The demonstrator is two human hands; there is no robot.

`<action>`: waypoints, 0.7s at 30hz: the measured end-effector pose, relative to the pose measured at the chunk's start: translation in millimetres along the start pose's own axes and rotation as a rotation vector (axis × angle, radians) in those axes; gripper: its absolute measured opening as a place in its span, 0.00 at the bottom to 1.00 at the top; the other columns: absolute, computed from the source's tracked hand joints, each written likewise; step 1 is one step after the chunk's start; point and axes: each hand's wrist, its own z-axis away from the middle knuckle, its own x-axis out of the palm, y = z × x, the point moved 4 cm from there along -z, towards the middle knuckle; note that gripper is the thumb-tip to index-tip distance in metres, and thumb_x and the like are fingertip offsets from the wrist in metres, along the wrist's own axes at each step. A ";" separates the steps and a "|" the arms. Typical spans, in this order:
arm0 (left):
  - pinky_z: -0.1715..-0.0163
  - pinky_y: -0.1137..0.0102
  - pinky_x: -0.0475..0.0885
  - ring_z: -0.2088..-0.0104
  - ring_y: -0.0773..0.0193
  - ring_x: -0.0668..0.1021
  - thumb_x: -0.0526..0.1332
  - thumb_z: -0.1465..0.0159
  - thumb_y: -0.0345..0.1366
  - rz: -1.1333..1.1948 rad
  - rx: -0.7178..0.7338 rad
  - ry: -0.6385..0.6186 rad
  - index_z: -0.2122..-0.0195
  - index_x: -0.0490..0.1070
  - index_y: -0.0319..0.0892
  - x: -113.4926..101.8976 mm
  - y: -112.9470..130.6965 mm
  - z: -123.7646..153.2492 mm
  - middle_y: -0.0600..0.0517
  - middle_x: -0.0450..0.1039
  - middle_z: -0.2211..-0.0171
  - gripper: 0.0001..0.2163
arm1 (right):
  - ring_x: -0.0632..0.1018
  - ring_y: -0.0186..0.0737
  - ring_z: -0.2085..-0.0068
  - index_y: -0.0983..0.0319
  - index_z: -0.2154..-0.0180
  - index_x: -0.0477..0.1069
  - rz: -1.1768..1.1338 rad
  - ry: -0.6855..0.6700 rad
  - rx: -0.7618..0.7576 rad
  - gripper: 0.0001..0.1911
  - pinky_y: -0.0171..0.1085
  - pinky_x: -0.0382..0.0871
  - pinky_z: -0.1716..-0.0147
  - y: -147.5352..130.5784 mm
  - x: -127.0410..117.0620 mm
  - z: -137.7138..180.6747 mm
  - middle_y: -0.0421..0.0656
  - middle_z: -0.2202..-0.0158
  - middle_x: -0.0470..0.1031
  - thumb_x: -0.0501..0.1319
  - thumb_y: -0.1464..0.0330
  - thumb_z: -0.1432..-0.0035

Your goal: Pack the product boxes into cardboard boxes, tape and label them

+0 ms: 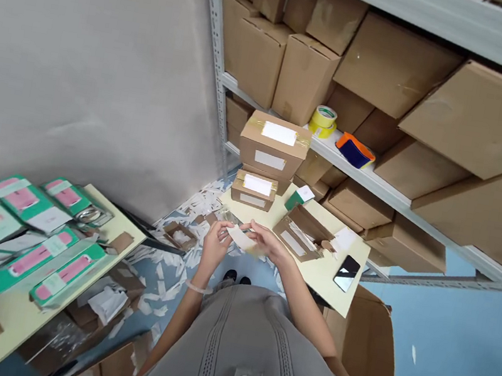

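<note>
Over the worktop (270,216) edge we hold a white label (241,237) between both hands: left hand (216,241) pinching its left end, right hand (266,241) gripping the right. Nearby lie an open box (304,231), phone (346,272) and taped boxes (273,147).

The small table (313,274) carries taped boxes (272,153) in a stack, an open flat box (304,231), a green carton (300,197) and a phone (346,272). On the left table (22,310) lie green-pink packets (16,227). Paper scraps (170,277) cover the floor (445,346). The shelf (376,182) carries tape (323,121).
</note>
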 end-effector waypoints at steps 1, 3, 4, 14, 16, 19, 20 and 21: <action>0.52 0.63 0.74 0.55 0.61 0.77 0.62 0.45 0.35 -0.028 0.045 0.005 0.63 0.68 0.43 -1.0 5.3 1.7 0.49 0.70 0.58 0.09 | 0.76 0.37 0.71 0.61 0.59 0.73 -0.038 -0.013 0.017 0.23 0.34 0.67 0.71 0.8 5.1 0.1 0.42 0.71 0.77 0.61 0.49 0.45; 0.50 0.63 0.73 0.53 0.61 0.76 0.61 0.43 0.33 -0.075 0.105 0.009 0.61 0.69 0.43 -5.6 13.9 4.6 0.49 0.68 0.57 0.08 | 0.75 0.35 0.72 0.60 0.58 0.72 -0.064 -0.011 -0.002 0.22 0.32 0.66 0.72 1.9 11.4 1.6 0.38 0.71 0.76 0.69 0.56 0.53; 0.49 0.63 0.72 0.53 0.61 0.76 0.60 0.43 0.32 -0.083 0.119 0.001 0.60 0.69 0.44 -8.6 17.1 5.6 0.49 0.68 0.56 0.09 | 0.75 0.34 0.72 0.60 0.57 0.72 -0.061 -0.012 -0.029 0.25 0.31 0.66 0.71 2.3 14.1 2.5 0.37 0.72 0.76 0.72 0.59 0.57; 0.66 0.68 0.76 0.63 0.60 0.81 0.60 0.37 0.47 0.031 -0.061 -0.302 0.48 0.68 0.42 -20.6 27.2 11.5 0.45 0.75 0.56 0.20 | 0.75 0.35 0.67 0.55 0.45 0.63 0.055 -0.057 -0.389 0.31 0.34 0.68 0.66 -23.0 28.0 10.0 0.38 0.67 0.75 0.69 0.59 0.49; 0.78 0.72 0.71 0.77 0.65 0.77 0.56 0.36 0.52 -0.060 -0.129 -0.296 0.49 0.70 0.41 -19.5 27.0 12.6 0.51 0.76 0.70 0.22 | 0.74 0.36 0.66 0.56 0.44 0.62 0.137 -0.041 -0.452 0.31 0.35 0.67 0.64 -30.4 26.8 11.5 0.38 0.67 0.75 0.67 0.59 0.47; 0.85 0.74 0.59 0.86 0.68 0.70 0.48 0.34 0.57 -0.050 -0.203 -0.342 0.48 0.70 0.40 -12.9 32.0 15.8 0.55 0.68 0.81 0.28 | 0.73 0.36 0.64 0.56 0.42 0.62 0.254 0.060 -0.554 0.30 0.36 0.66 0.61 -39.0 23.6 13.2 0.39 0.66 0.74 0.65 0.61 0.45; 0.86 0.74 0.57 0.85 0.68 0.68 0.45 0.34 0.58 -0.006 -0.210 -0.361 0.48 0.70 0.40 -9.7 35.3 16.9 0.55 0.68 0.81 0.29 | 0.73 0.36 0.64 0.56 0.42 0.62 0.285 0.095 -0.583 0.29 0.36 0.66 0.60 -40.9 22.8 13.5 0.39 0.66 0.74 0.65 0.61 0.44; 0.85 0.74 0.57 0.84 0.69 0.68 0.45 0.34 0.59 0.032 -0.207 -0.370 0.47 0.69 0.40 -6.7 38.9 17.7 0.54 0.69 0.80 0.30 | 0.73 0.36 0.64 0.56 0.42 0.62 0.308 0.125 -0.609 0.29 0.36 0.66 0.60 -42.4 22.4 13.5 0.39 0.65 0.74 0.64 0.62 0.44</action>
